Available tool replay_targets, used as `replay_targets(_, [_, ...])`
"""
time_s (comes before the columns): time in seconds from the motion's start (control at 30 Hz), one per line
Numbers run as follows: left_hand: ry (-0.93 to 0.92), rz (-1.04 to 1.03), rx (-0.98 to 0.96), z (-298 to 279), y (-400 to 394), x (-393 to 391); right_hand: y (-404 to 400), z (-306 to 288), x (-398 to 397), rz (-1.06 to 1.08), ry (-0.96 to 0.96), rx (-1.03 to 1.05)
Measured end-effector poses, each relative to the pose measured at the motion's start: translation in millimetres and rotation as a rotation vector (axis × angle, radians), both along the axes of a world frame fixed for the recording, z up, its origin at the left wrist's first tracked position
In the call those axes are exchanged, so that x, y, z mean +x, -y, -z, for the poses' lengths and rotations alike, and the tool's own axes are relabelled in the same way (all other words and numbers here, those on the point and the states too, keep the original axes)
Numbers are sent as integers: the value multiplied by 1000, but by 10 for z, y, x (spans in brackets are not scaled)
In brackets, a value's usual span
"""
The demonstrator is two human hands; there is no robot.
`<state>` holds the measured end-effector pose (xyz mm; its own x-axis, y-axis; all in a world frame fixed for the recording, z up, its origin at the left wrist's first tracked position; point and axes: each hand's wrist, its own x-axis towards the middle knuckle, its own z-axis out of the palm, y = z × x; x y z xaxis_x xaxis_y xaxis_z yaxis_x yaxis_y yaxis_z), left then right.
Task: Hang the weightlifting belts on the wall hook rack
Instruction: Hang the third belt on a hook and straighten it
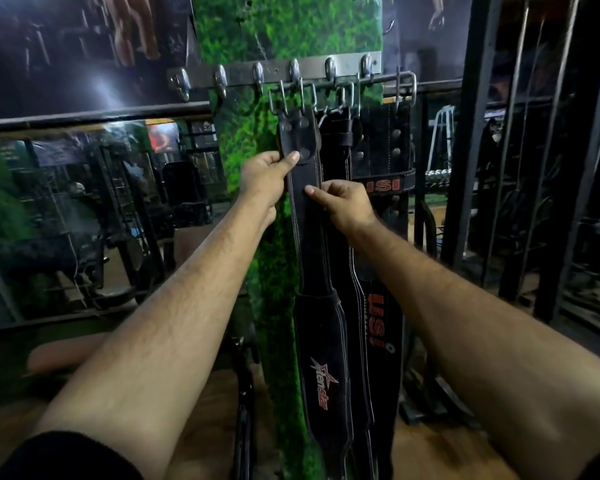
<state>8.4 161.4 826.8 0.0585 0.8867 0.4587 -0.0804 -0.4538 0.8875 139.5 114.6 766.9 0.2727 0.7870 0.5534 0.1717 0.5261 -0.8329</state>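
The front belt [321, 358] is carrying a red and white star logo with a red word that seems to read "Xenstar" on its wide padded section. Beside it on the right, a second belt [374, 320] is showing "USI" in red letters running down its length, and the same letters are appearing again on a black strap [383, 184] crossing behind at hand height.

The front belt is hanging straight down from its metal buckle [291, 97], which is sitting on a hook of the wall hook rack [274, 75] — a grey metal bar with a row of rounded silver hooks, fixed across a panel of green artificial grass [239, 140]. The belt is black leather, matte and worn, with pale stitching along both edges; it is narrowing toward the buckle end, where round rivets are showing.

The left hand [265, 176] is grasping the belt's left edge just under the rivets, thumb pressing on the front. The right hand [343, 202] is pinching the right edge slightly lower, fingers curling behind.

A third dark belt [390, 140] with round studs is hanging further right.
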Motion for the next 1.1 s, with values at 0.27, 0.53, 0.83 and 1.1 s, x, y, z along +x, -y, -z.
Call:
replay_targets(0.27, [-93, 45, -9, 1094, 102, 24, 67, 831, 173, 21, 224, -122])
replay_targets(0.53, [-123, 58, -114, 2001, 244, -38, 76, 1570, 170, 61, 176, -133])
replay_targets(0.83, [-77, 75, -114, 2701, 565, 23, 344, 2367, 61, -11, -51, -230])
replay_targets(1.1, [-87, 100, -269, 3318, 435, -78, 372, 3005, 153, -60, -35, -345])
